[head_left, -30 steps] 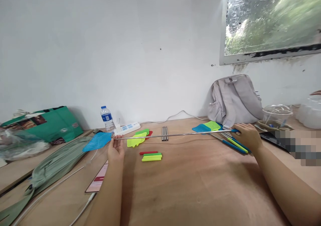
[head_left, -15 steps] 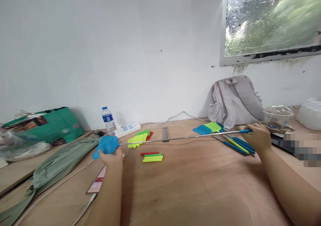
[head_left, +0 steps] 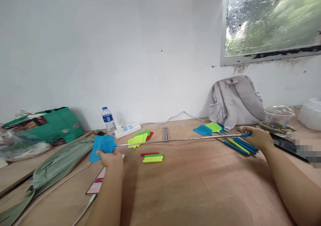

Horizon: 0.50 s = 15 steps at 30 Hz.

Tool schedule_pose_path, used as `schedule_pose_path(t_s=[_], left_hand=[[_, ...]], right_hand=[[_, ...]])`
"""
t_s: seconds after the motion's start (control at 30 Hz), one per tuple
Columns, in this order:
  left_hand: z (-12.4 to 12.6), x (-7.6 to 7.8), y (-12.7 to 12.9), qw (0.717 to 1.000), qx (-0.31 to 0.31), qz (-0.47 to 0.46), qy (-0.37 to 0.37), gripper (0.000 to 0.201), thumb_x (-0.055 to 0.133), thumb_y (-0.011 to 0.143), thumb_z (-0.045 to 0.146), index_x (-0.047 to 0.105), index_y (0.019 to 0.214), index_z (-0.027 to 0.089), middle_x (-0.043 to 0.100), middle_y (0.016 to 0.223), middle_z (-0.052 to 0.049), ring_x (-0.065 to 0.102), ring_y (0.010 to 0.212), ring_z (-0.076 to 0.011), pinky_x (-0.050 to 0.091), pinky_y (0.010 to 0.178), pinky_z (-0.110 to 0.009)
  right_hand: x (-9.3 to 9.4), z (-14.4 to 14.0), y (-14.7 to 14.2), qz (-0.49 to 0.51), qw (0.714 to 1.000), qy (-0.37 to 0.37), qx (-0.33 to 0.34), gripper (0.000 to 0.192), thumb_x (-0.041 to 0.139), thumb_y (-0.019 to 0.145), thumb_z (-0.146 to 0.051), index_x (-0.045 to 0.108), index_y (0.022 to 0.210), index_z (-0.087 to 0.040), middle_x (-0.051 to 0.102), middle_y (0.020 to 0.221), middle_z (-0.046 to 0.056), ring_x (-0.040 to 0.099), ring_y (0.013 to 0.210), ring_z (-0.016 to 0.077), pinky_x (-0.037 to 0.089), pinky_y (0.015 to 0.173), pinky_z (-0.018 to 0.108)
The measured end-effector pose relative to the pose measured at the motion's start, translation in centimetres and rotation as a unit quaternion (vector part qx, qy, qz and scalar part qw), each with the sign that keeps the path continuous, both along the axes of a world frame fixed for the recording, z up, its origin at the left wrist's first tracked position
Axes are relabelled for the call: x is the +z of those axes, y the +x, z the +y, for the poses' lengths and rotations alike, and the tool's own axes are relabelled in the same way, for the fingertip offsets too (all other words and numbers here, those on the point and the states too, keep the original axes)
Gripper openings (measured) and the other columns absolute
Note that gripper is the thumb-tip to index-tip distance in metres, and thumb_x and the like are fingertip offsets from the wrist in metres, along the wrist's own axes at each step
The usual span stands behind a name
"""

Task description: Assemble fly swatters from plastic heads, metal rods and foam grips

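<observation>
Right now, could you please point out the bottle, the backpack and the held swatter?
Bottle [head_left: 108,118], head view: on its label.
Backpack [head_left: 237,101], head view: on its strapped side.
Held swatter [head_left: 103,144], head view: on its blue mesh.

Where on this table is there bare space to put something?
The widest bare patch of table lies between the left arm and right arm, nearer than the short grips. A smaller one, past the held swatter, lies between the tubes and swatter pile. It is crowded at left, around the phone and cloth, and at the right hand.
</observation>
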<state>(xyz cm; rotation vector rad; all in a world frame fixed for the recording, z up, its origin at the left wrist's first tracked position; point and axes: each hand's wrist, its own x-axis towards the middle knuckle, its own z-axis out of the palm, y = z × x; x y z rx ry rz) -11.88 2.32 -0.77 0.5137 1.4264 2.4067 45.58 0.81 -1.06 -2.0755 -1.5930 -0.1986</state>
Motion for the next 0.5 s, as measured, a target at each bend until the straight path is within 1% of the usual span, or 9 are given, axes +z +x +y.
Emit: schedule_pose_path(t_s=[0.07, 0.17, 0.23, 0.3, 0.37, 0.43, 0.5], left_hand=[[-0.2, 0.5, 0.6, 0.998, 0.022, -0.066, 0.005, 0.052, 0.013, 0.082, 0.045, 0.032, 0.116, 0.011, 0.039, 0.128, -0.014, 0.036, 0.119, -0.0206, 0.043, 0.087, -0.035], [-0.8, 1.3, 1.6, 0.985, 0.046, -0.167, 0.011, 0.047, 0.031, 0.077, 0.05, 0.038, 0.11, 0.017, 0.043, 0.124, -0.011, 0.041, 0.116, -0.0221, 0.048, 0.082, -0.035], [-1.2, 1.7, 2.1, 0.976, 0.052, -0.213, 0.008, 0.045, 0.038, 0.076, 0.05, 0.041, 0.106, 0.018, 0.045, 0.12, -0.011, 0.043, 0.114, -0.0225, 0.05, 0.078, -0.034], [-1.5, 2.1, 2.9, 0.971, 0.058, -0.231, -0.001, 0.044, 0.039, 0.075, 0.05, 0.042, 0.103, 0.017, 0.046, 0.118, -0.012, 0.043, 0.113, -0.023, 0.051, 0.076, -0.033], [-1.5, 2.2, 4.0, 0.969, 0.059, -0.241, 0.011, 0.04, 0.043, 0.074, 0.049, 0.045, 0.098, 0.018, 0.05, 0.114, -0.011, 0.046, 0.111, -0.0231, 0.051, 0.076, -0.034], [-1.2, 2.2, 5.5, 0.969, 0.034, -0.238, 0.054, 0.031, 0.047, 0.074, 0.045, 0.047, 0.091, 0.019, 0.054, 0.106, -0.007, 0.05, 0.105, -0.0209, 0.051, 0.076, -0.035], [-0.9, 2.1, 7.2, 0.969, -0.002, -0.223, 0.103, 0.023, 0.046, 0.077, 0.039, 0.048, 0.088, 0.019, 0.057, 0.101, -0.004, 0.054, 0.099, -0.0165, 0.052, 0.076, -0.031]], right_hand=[[0.4, -0.1, 0.3, 0.004, 1.0, -0.012, -0.012, 0.022, 0.054, 0.059, -0.046, 0.053, 0.067, -0.025, 0.057, 0.068, 0.004, 0.048, 0.062, 0.0183, 0.025, 0.055, 0.028], [0.7, -0.3, 0.8, 0.006, 0.999, -0.027, -0.017, 0.026, 0.055, 0.057, -0.05, 0.054, 0.067, -0.026, 0.058, 0.07, 0.004, 0.049, 0.063, 0.0188, 0.026, 0.055, 0.027], [0.8, -0.3, 0.9, 0.0, 0.999, -0.039, -0.018, 0.025, 0.055, 0.058, -0.05, 0.054, 0.065, -0.026, 0.059, 0.072, 0.003, 0.05, 0.062, 0.0185, 0.026, 0.054, 0.027], [0.9, -0.2, 0.6, -0.013, 0.998, -0.051, -0.015, 0.024, 0.054, 0.059, -0.049, 0.055, 0.064, -0.026, 0.06, 0.073, 0.004, 0.05, 0.062, 0.0184, 0.025, 0.053, 0.027], [1.1, 0.0, -0.4, -0.03, 0.998, -0.057, 0.007, 0.024, 0.054, 0.06, -0.048, 0.058, 0.066, -0.026, 0.061, 0.077, 0.005, 0.052, 0.066, 0.0195, 0.026, 0.053, 0.027], [1.2, 0.3, -2.2, -0.052, 0.997, -0.054, 0.036, 0.027, 0.053, 0.061, -0.049, 0.061, 0.073, -0.027, 0.062, 0.081, 0.006, 0.053, 0.072, 0.0215, 0.027, 0.053, 0.027], [1.2, 0.5, -4.4, -0.071, 0.996, -0.043, 0.041, 0.031, 0.05, 0.062, -0.053, 0.063, 0.078, -0.028, 0.063, 0.079, 0.005, 0.054, 0.073, 0.0225, 0.027, 0.052, 0.026]])
